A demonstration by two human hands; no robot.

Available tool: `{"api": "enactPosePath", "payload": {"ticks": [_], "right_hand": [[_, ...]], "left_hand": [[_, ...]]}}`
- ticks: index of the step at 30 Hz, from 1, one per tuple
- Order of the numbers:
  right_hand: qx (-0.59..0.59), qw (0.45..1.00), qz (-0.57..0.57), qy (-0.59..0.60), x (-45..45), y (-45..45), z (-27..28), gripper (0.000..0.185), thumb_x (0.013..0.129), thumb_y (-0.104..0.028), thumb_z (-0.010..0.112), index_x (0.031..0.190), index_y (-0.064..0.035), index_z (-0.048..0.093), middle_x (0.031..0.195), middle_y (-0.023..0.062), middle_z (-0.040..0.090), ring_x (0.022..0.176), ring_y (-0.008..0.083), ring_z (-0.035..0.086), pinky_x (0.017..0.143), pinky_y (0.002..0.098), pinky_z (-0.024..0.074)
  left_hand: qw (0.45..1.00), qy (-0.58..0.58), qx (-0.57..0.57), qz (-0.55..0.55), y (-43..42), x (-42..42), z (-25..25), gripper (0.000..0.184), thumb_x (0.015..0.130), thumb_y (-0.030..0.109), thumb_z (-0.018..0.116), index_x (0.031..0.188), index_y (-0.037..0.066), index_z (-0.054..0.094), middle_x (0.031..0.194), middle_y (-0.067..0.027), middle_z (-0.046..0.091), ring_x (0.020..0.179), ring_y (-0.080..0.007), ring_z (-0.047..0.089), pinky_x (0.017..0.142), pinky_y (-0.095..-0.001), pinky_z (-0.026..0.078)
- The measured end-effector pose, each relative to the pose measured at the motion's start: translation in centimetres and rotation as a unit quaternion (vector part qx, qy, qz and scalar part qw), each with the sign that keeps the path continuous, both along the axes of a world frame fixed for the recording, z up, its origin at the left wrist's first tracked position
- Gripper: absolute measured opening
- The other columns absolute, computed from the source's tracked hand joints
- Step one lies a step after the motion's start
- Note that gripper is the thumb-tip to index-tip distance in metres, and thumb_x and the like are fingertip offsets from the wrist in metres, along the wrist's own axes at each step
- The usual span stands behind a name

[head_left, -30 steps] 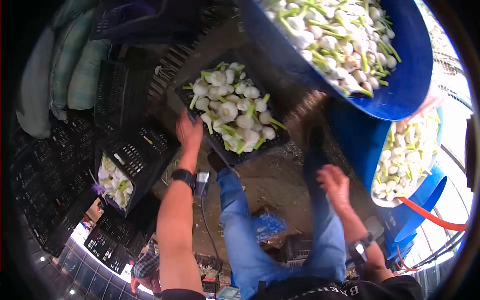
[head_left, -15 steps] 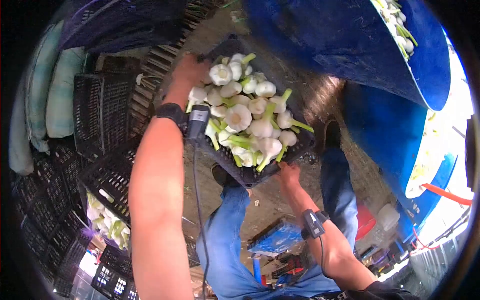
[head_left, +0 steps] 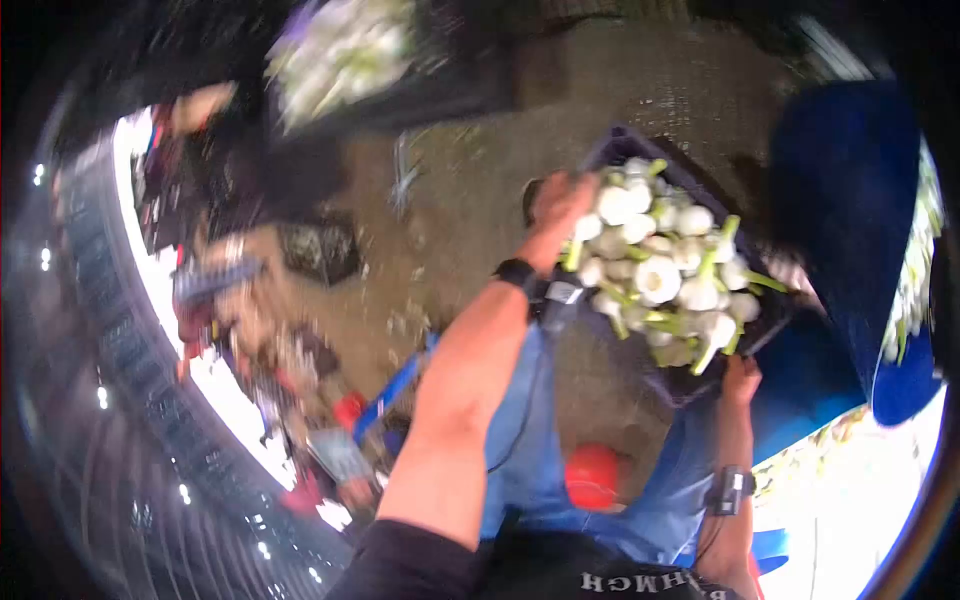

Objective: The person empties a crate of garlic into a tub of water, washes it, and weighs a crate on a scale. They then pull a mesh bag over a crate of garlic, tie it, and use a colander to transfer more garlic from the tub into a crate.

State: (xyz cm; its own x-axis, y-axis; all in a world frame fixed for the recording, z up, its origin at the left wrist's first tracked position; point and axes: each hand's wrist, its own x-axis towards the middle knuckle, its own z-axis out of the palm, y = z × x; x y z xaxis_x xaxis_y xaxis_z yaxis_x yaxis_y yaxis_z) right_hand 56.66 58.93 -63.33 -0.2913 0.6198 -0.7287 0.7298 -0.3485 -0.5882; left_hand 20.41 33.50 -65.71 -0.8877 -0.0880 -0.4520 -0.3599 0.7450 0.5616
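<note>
A dark plastic crate (head_left: 660,385) full of white garlic bulbs (head_left: 660,275) with short green stems hangs in front of my legs, tilted in the view. My left hand (head_left: 563,205) grips its upper left side, the fingers partly hidden at the rim. At the lower right edge, my right hand (head_left: 741,380) is closed on the crate's rim. Both wrists carry dark straps with small devices.
Blurred garlic fills another dark crate (head_left: 345,60) at the upper left. On the right stands a blue barrel (head_left: 845,200), with more garlic beyond it. A red round object (head_left: 592,475) lies between my legs. Blurred people and items show at the left.
My right hand, free one second ago, has taken hold of the crate. The view has turned, and the crate with both hands now appears farther right, over different floor.
</note>
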Motion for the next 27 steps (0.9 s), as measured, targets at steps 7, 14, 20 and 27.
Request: {"api": "enactPosePath", "payload": {"ticks": [7,14,20,27], "right_hand": [[0.125,0.926,0.350,-0.062,-7.9,5.3,9.0,0.023,0.086,-0.018,0.057,0.080,0.0032,0.063,0.067,-0.0005,0.057,0.063,0.0079,0.045,0.054,0.0303,0.0365],[0.088,0.893,0.438,0.049,-14.9,0.6,16.4,0.022,0.084,-0.016,0.054,0.085,0.0043,0.064,0.068,0.0023,0.057,0.062,0.0116,0.049,0.055,0.0324,0.0394],[0.143,0.775,0.604,0.114,-21.3,-3.3,20.7,0.017,0.084,-0.010,0.055,0.086,0.0045,0.064,0.067,0.0008,0.057,0.059,0.0085,0.047,0.053,0.0302,0.0379],[0.229,0.632,0.699,0.245,-23.8,-6.9,19.3,0.016,0.080,-0.008,0.055,0.084,0.0065,0.059,0.071,0.0102,0.060,0.063,0.0201,0.054,0.059,0.0373,0.0428]], "left_hand": [[0.966,-0.162,0.090,0.178,-10.3,8.9,9.5,0.063,0.087,0.050,0.059,0.105,-0.010,0.064,0.097,-0.0259,0.069,0.095,-0.0390,0.067,0.081,-0.0452,0.050],[0.913,-0.155,0.114,0.360,-18.3,19.5,17.2,0.061,0.082,0.051,0.058,0.093,-0.008,0.066,0.085,-0.0280,0.068,0.088,-0.0409,0.068,0.076,-0.0487,0.050],[0.862,-0.099,0.137,0.479,-21.1,28.6,21.2,0.069,0.084,0.056,0.055,0.103,-0.009,0.064,0.101,-0.0323,0.066,0.103,-0.0446,0.063,0.088,-0.0495,0.047],[0.798,-0.062,0.227,0.554,-22.4,38.2,22.5,0.073,0.085,0.059,0.054,0.113,-0.008,0.062,0.115,-0.0335,0.062,0.113,-0.0431,0.059,0.095,-0.0471,0.045]]}}
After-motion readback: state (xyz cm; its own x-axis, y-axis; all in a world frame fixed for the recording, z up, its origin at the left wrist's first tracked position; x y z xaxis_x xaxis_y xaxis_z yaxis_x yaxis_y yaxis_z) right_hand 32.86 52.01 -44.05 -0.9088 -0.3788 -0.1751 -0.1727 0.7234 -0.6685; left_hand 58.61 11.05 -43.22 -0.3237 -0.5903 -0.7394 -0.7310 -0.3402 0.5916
